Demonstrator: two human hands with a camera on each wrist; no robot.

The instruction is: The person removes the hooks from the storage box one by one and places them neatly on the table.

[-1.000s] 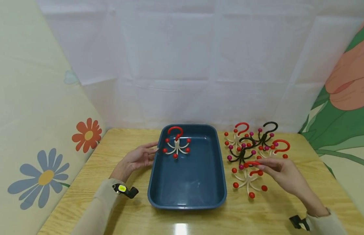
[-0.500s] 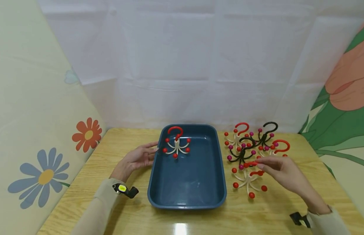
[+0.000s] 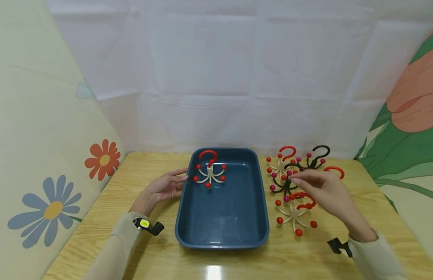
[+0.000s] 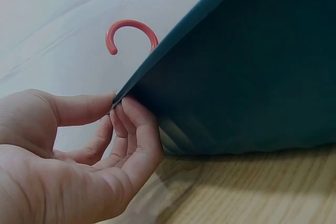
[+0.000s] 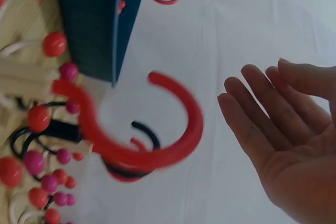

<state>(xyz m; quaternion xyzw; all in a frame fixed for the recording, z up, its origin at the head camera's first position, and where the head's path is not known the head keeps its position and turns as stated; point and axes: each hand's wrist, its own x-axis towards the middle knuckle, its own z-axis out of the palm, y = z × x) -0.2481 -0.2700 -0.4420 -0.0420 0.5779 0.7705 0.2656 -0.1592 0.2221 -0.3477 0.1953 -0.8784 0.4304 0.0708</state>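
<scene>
My left hand [image 3: 164,187] pinches the left rim of a dark blue tray [image 3: 230,217] between thumb and fingers, as the left wrist view shows. Inside the tray, at its back left, stands a multi-arm hanger [image 3: 210,171] with a red hook, cream arms and red ball tips. To the right of the tray, my right hand [image 3: 328,190] hovers over a cluster of such hangers, holding nothing. Closest to it are a red-hooked cream hanger [image 3: 296,212] in front and a black hanger [image 3: 287,184] with magenta balls behind. In the right wrist view its fingers [image 5: 252,129] are extended, apart from a red hook [image 5: 194,124].
Further back right stand another red-hooked hanger [image 3: 281,165] and a black one [image 3: 321,149]. A red hook [image 3: 337,169] shows behind my right hand, its body mostly hidden. A white cloth [image 3: 216,77] hangs behind the wooden table [image 3: 153,249].
My right hand has let go of the front hanger's red hook and moved up and left, over the black hanger. That hanger stays in place. The left hand and tray have not moved.
</scene>
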